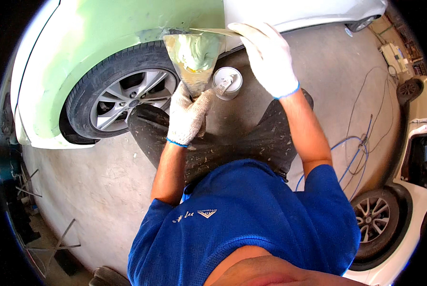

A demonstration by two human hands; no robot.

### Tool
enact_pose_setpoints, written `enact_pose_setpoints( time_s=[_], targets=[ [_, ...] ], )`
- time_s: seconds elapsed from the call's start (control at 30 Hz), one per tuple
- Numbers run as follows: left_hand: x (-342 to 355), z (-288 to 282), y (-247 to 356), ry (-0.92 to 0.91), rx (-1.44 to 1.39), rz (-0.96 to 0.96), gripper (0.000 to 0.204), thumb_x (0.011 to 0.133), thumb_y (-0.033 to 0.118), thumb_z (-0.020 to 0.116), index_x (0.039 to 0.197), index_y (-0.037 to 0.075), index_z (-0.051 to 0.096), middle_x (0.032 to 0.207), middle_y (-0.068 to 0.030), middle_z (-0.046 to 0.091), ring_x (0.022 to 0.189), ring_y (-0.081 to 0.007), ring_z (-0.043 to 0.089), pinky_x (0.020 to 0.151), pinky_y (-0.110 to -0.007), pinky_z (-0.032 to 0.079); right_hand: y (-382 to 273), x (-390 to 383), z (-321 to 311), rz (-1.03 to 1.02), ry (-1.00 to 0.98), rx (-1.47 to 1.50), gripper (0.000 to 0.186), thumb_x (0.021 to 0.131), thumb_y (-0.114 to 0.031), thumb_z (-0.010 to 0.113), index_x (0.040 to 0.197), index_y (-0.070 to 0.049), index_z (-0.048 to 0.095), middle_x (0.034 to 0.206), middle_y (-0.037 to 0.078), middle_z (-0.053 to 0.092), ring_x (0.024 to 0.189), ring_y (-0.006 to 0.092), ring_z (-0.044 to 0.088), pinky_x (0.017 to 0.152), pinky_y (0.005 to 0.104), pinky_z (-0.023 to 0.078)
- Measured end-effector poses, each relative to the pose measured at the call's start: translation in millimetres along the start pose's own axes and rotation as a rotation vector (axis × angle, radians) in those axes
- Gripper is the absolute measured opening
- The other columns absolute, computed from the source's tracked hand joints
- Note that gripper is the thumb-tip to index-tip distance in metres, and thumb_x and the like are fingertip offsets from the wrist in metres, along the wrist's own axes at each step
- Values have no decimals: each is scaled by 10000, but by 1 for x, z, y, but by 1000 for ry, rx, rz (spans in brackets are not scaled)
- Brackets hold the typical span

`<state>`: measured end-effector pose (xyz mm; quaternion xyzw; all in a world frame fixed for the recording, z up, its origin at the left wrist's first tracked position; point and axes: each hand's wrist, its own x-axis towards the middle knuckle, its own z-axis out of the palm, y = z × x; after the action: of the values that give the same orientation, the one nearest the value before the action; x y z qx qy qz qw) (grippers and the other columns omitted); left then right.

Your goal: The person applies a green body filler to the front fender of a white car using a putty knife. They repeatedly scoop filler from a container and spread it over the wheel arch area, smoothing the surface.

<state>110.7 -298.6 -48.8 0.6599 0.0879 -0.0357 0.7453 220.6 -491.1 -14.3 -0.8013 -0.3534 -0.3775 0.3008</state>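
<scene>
My left hand point(187, 117), in a white knit glove with a blue cuff, is closed around the lower end of a wide putty knife point(196, 78). Pale green filler point(194, 50) is heaped on its blade, with a small yellow streak below. My right hand point(270, 59), also gloved, pinches a thin flat spreader point(216, 31), seen nearly edge-on. The spreader's tip reaches over the top of the heaped filler, close to the car's green-coated panel point(142, 21); whether it touches either, I cannot tell.
A car wheel point(127, 95) stands left of my left hand. A round white can point(230, 90) sits on the floor between my knees, something clear and crumpled over it. Blue and grey hoses point(361, 143) lie at right, near another car's wheel point(375, 219). Metal stands point(56, 245) are lower left.
</scene>
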Motion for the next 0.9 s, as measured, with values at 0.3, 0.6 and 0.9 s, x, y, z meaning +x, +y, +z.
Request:
enact_pose_setpoints(
  time_s=[0.3, 0.6, 0.9],
  targets=[
    [10, 7, -16, -38, 19, 232, 340, 879, 69, 655, 1203, 18, 567, 946, -7, 624, 748, -48, 504, 642, -212, 425, -39, -12, -10, 67, -46, 184, 229, 839, -14, 595, 1043, -64, 686, 989, 104, 647, 946, 293, 623, 844, 371, 522],
    [6, 10, -15, -92, 4, 184, 387, 886, 70, 629, 1250, -18, 531, 1064, -63, 647, 909, -96, 585, 807, -254, 489, -19, 4, -17, -50, -75, 156, 225, 833, 8, 599, 1007, -83, 707, 979, 91, 672, 932, 269, 643, 822, 345, 524],
    [-5, 3, -7, -115, -33, 115, 311, 882, 107, 652, 1166, 19, 557, 746, -10, 554, 497, -57, 439, 419, -220, 337, -1, 0, -4, 255, -302, 213, 218, 866, 9, 573, 1040, -46, 693, 1001, 118, 674, 892, 274, 655, 798, 349, 535]
  ],
)
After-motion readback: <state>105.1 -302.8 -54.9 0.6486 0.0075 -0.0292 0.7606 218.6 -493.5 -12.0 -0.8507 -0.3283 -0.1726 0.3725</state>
